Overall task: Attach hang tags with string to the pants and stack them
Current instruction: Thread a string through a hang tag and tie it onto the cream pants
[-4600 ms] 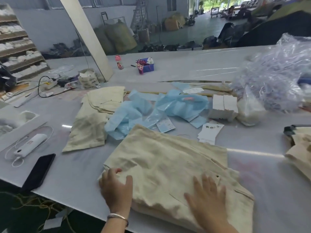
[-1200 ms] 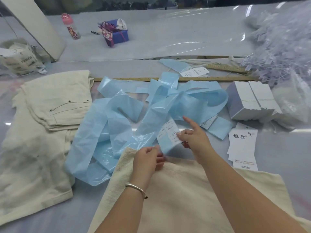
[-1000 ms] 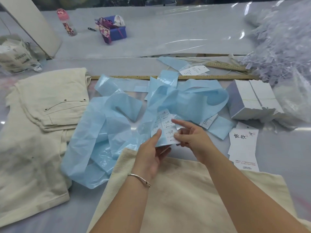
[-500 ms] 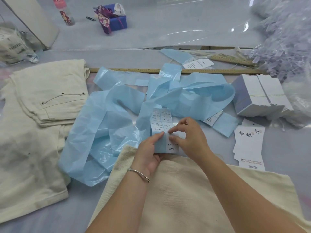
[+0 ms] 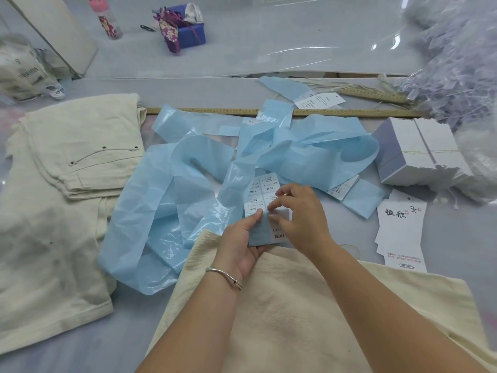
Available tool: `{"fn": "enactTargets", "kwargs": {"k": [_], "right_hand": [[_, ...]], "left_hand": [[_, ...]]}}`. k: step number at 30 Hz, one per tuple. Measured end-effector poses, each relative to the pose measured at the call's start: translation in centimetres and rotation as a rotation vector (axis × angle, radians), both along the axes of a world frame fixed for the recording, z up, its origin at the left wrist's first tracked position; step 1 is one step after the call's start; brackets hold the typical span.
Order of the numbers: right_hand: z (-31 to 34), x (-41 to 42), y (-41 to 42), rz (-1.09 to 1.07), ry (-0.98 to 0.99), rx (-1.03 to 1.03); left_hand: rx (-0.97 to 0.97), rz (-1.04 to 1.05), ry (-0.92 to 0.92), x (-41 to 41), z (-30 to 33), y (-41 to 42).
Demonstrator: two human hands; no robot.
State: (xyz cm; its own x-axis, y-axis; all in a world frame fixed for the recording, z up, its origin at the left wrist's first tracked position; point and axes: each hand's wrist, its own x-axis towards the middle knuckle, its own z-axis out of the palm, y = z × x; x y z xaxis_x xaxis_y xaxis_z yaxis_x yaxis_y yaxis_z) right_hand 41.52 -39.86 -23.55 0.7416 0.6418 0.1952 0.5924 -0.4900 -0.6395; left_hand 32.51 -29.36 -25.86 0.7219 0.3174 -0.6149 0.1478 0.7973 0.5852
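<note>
Cream pants [image 5: 309, 313] lie folded in front of me on the grey table [image 5: 269, 55]. Just beyond their far edge my left hand [image 5: 239, 243] holds the near end of a blue backing strip carrying white size stickers [image 5: 259, 195] marked 1103#. My right hand [image 5: 298, 214] pinches one sticker on that strip with thumb and forefinger. A loose pile of white hang tags [image 5: 400, 232] with black characters lies to the right. A stack of finished cream pants [image 5: 67, 168] lies at the left.
Crumpled blue backing strips [image 5: 172, 205] cover the middle. A bundled block of white tags [image 5: 419, 154] sits at the right, beside a clear bag of plastic strings [image 5: 457, 63]. A wooden ruler [image 5: 336, 112] runs behind. A purple box [image 5: 188, 33] and small bottle [image 5: 106, 18] stand far back.
Both hands left the pants, reached forward and picked up the sticker strip. Over the last second the right hand's fingers closed onto one sticker while the left hand steadied the strip.
</note>
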Motion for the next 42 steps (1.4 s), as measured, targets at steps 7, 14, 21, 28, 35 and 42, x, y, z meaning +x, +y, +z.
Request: {"fn": "enactTargets", "kwargs": {"k": [7,14,21,28,35,42], "right_hand": [[-0.2,-0.2,-0.4,0.001,-0.108,0.089],[2.3,-2.3,-2.5,0.042,-0.183,0.118],[5.6,-5.1,-8.8,-0.148,0.444,0.56],[5.4,-3.9,-11.3,-0.372,1.349,1.029],[4.7,-4.5,-11.9,-0.346,1.37,1.05],[4.0,-3.5,-12.9,-0.299,1.416,1.111]], "left_hand": [[-0.012,-0.004,0.017,0.2,0.1,0.0],[-0.022,0.054,0.044,0.4,0.5,-0.4],[0.201,0.104,0.121,0.6,1.1,-1.4],[1.422,0.054,0.265,-2.5,2.4,-5.0],[1.024,-0.09,-0.043,-0.8,5.1,-8.5],[0.928,-0.059,-0.029,1.0,4.3,-8.8]]}}
